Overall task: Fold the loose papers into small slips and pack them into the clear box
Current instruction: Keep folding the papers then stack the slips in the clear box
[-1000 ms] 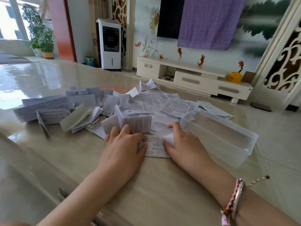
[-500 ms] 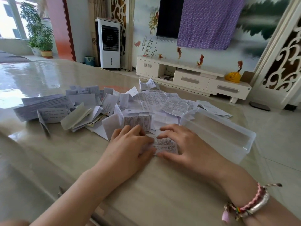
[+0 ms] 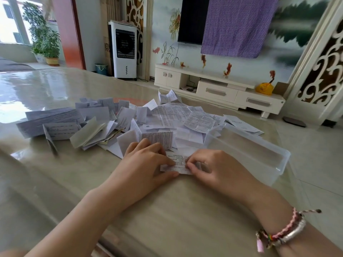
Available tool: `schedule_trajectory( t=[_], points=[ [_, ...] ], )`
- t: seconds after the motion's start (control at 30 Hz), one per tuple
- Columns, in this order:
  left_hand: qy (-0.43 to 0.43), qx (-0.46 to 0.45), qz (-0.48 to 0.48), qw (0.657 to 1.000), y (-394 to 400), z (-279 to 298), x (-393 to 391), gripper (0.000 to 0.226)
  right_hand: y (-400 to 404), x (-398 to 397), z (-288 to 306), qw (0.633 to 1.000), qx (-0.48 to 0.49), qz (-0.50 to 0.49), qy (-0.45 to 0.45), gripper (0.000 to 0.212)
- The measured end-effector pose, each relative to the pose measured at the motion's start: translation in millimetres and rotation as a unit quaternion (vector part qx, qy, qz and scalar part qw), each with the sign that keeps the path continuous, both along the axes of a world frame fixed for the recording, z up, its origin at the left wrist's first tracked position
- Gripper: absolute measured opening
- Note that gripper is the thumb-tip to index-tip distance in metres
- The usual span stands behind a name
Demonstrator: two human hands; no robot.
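Your two hands meet over one small white printed paper slip (image 3: 176, 163) on the glossy beige marble-look table (image 3: 185, 210); a second ago that sheet lay wider and flatter under spread fingers, and it is now narrower, gathered between your fingertips. Your left hand (image 3: 146, 164) lies across the slip's left part, fingers bent, thumb on the tabletop below the near edge. Your right hand (image 3: 211, 167), which a second ago lay flat with straight fingers, now has its fingers curled and pinches the slip's right end. A pink braided cord and silver bangle (image 3: 285, 232) circle your right wrist.

The clear rectangular plastic box (image 3: 259, 145) sits just right of your right hand, open top up; nothing can be made out inside it. It has not moved. Its near left corner is close to your right knuckles, and its far left corner touches the scattered pile of loose white printed papers (image 3: 167, 117) that spreads behind both hands and off to the left, unchanged. A folded sheet standing on edge (image 3: 157, 139) is just behind your left fingers.

Bare tabletop lies between your forearms and toward you, and also left of your left wrist. The table's near edge runs under your left forearm; its right edge passes just beyond the box
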State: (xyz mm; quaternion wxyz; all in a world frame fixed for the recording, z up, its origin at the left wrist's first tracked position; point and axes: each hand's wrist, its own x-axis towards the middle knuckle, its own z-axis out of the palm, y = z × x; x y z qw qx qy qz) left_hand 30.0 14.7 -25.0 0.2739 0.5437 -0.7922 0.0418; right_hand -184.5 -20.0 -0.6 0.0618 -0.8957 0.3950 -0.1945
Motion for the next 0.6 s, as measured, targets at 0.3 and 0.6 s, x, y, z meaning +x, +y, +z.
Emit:
schedule_trajectory(
  t=[0.3,0.6],
  points=[
    [0.061,-0.035,0.024,0.997,-8,1,-8,0.049,-6,1,-4,0.989,0.062,-0.070,-0.111,0.025],
    [0.164,0.043,0.094,0.981,-12,2,-11,0.010,-10,9,-11,0.971,0.112,-0.177,-0.118,0.038]
  ],
)
